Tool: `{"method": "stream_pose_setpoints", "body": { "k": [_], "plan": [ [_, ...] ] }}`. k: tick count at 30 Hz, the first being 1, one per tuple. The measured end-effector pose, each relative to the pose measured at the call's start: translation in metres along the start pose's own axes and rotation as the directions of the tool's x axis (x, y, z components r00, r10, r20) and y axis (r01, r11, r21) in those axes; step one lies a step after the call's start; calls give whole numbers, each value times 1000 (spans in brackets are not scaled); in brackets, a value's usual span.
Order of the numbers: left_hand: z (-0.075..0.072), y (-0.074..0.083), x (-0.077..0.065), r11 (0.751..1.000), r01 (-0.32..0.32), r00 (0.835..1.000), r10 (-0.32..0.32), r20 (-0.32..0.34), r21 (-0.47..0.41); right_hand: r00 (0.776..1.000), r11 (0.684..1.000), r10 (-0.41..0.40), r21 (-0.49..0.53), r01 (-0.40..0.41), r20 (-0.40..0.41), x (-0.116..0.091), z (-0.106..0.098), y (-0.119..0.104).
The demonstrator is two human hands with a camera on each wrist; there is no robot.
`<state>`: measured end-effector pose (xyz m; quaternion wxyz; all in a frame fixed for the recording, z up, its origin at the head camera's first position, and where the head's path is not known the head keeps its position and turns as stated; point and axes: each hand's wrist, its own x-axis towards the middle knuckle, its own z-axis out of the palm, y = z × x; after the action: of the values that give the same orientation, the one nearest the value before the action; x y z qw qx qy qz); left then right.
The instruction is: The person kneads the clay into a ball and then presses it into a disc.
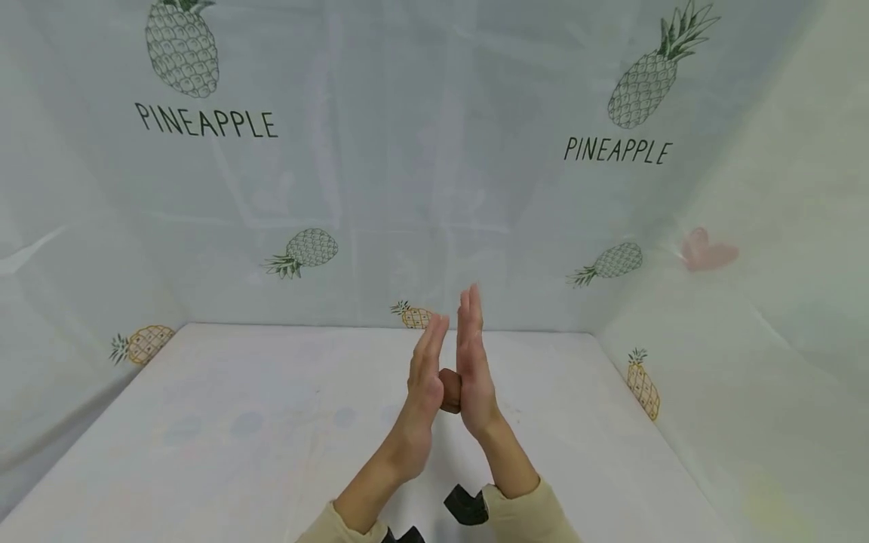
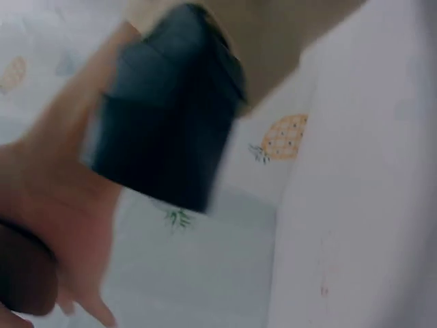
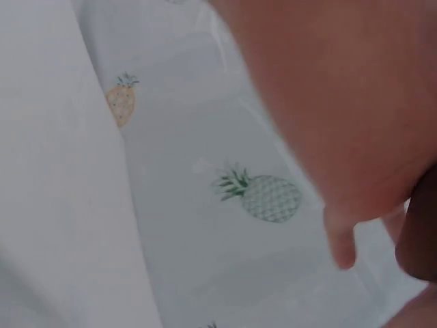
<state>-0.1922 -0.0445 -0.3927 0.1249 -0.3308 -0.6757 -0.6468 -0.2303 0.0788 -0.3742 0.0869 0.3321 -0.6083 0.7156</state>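
A small brown lump (image 1: pixel 450 391) with smooth sides is pressed between the two palms, above the white tabletop. On its left, my left hand (image 1: pixel 422 392) lies flat against it with straight fingers pointing up and away. From the other side my right hand (image 1: pixel 474 369) presses with its fingers straight too. The fingertips of the two hands stand apart. In the left wrist view the brown lump (image 2: pixel 26 270) shows at the lower left edge. At the right edge of the right wrist view the brown lump (image 3: pixel 420 236) is partly cut off.
A white tabletop (image 1: pixel 271 422) spreads beneath the hands. Behind it hangs a pale sheet (image 1: pixel 421 166) printed with pineapples, and similar sheeting closes both sides. A black device (image 1: pixel 467 505) sits at the right wrist, beside a beige sleeve (image 1: pixel 529 516).
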Motion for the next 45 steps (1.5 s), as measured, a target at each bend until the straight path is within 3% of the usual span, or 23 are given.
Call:
{"method": "stream_pose_setpoints", "body": {
  "k": [4, 8, 11, 13, 17, 21, 24, 28, 32, 35, 40, 42, 45],
  "plan": [
    [-6, 1, 0, 999, -41, 996, 43, -83, 19, 987, 993, 76, 76, -88, 143, -2, 4, 12],
    [-22, 1, 4, 998, -44, 976, 53, -212, 48, 946, 974, 154, 116, -193, 287, -5, 17, 13],
    [-35, -2, 7, 999, -20, 961, 29, -276, 35, 920, 966, 194, 99, -240, 341, -9, 25, 6],
    [-41, -4, 9, 1000, -9, 956, 15, -294, 24, 918, 970, 186, 82, -228, 351, -10, 29, 0],
    [-43, -7, 10, 1000, 6, 957, 3, -289, 29, 945, 983, 116, 102, -153, 304, -12, 34, -14],
    [-34, -10, 11, 999, 31, 966, -20, -257, 42, 978, 986, 25, 158, -58, 209, -14, 32, -26],
    [-26, -11, 10, 999, 48, 976, -42, -213, 21, 986, 984, -7, 177, -23, 165, -14, 27, -27],
    [-16, -9, 6, 1000, 23, 989, -21, -145, 14, 990, 985, 8, 169, -32, 139, -10, 18, -18],
    [-12, -3, 3, 989, -71, 989, 87, -124, 127, 983, 975, 97, 182, -126, 159, -7, 14, -7],
    [-17, 0, 5, 979, -96, 978, 127, -165, 180, 963, 963, 181, 162, -215, 201, -8, 18, -2],
    [-37, -2, 9, 1000, -5, 966, 1, -259, -16, 926, 963, 231, 65, -262, 298, -12, 31, -4],
    [-43, -3, 11, 997, 16, 960, -34, -276, -70, 921, 968, 219, 48, -246, 321, -13, 34, -8],
    [-46, -5, 13, 995, 38, 960, -61, -273, -90, 932, 978, 167, 69, -199, 323, -14, 35, -16]
  ]
}}
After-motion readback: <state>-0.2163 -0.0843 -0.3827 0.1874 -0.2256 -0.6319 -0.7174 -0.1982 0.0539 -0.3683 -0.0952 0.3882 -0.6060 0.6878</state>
